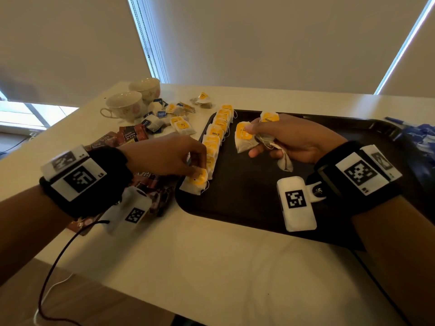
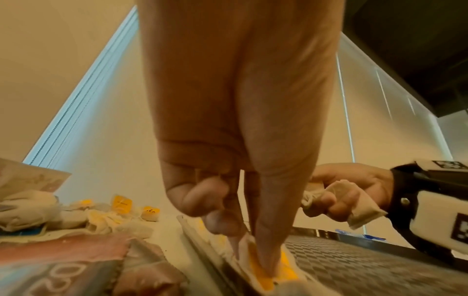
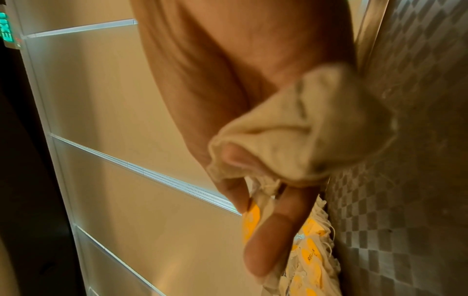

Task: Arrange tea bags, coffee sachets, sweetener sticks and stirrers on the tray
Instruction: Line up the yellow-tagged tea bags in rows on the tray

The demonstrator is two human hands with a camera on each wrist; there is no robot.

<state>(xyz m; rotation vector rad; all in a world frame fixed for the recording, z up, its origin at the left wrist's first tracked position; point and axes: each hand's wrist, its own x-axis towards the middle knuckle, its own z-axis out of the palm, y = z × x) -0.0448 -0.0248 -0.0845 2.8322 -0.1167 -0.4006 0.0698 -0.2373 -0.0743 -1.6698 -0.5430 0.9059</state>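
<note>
A black tray (image 1: 254, 196) lies on the white table. Along its left edge runs a row of yellow-labelled tea bags (image 1: 216, 134). My left hand (image 1: 169, 154) pinches the nearest tea bag (image 1: 196, 182) at the row's front end, fingertips on its yellow label (image 2: 263, 266). My right hand (image 1: 289, 140) hovers over the tray's middle and grips a bunch of several tea bags (image 1: 244, 137), one bag (image 3: 298, 128) hanging from the palm. The right hand with its tea bags (image 2: 354, 202) shows at the right of the left wrist view.
Loose tea bags (image 1: 179, 123) and brown coffee sachets (image 1: 131, 135) lie left of the tray. Two floral teacups (image 1: 127, 105) stand behind them. A blue-and-white packet (image 1: 421, 135) sits past the tray's right end. Window blinds rise behind the table.
</note>
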